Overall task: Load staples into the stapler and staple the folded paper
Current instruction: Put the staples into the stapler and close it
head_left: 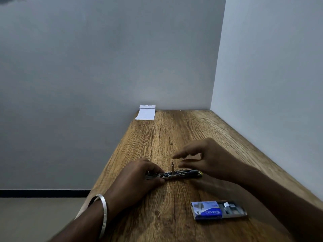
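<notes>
A small metal stapler [181, 174] lies opened out flat on the wooden table [174, 137], with a thin metal part standing up from its middle. My left hand [139, 175] grips the stapler's left end and pins it to the table. Just above its right half hovers my right hand [208, 159], fingers spread and curved, holding nothing I can see. A blue staple box [218, 210] lies near the front right, slid open with staple strips showing. The folded white paper [146, 112] rests at the far left corner against the wall.
Grey walls close the table at the back and along the right side. The table's left edge drops to the floor. A metal bangle [103, 206] sits on my left wrist.
</notes>
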{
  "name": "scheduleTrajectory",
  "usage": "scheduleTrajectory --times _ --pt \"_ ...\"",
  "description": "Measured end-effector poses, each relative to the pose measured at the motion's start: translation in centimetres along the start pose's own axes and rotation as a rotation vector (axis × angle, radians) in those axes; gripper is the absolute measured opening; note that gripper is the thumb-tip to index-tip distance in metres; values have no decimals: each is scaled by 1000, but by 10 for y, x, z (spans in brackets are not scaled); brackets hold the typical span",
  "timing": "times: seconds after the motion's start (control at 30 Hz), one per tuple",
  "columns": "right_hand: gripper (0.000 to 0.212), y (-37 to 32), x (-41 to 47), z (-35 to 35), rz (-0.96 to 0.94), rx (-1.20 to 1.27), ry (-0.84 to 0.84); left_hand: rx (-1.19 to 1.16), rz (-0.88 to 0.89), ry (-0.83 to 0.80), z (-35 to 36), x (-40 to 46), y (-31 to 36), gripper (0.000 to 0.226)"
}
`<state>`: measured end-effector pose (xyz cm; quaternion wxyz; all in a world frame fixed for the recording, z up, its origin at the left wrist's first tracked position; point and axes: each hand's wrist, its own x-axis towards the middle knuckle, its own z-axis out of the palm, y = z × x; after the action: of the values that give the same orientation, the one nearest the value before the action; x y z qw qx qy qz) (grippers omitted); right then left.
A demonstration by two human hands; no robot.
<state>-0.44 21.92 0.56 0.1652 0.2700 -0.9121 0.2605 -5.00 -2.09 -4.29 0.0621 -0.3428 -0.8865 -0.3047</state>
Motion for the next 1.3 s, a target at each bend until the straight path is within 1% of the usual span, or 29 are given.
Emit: scheduleTrajectory --times 0.07,0.17,0.27,0.43,0.67,1.3 --pt "27 -9 10 7 -36 -75 -76 -2 7 -6 0 -1 1 21" --pt "20 -13 17 14 -73 -117 -120 -8 8 12 -1 -1 2 20" --pt "17 -10 16 15 -75 -131 -97 -11 6 16 -1 -1 3 20" --pt "11 -3 5 12 -24 -93 -35 -8 -1 15 -1 -1 3 20" --pt "9 -2 1 14 22 -43 -28 -9 0 18 -2 -2 5 21" --pt "9 -5 -9 17 32 32 43 -8 -1 18 -4 -4 10 22"
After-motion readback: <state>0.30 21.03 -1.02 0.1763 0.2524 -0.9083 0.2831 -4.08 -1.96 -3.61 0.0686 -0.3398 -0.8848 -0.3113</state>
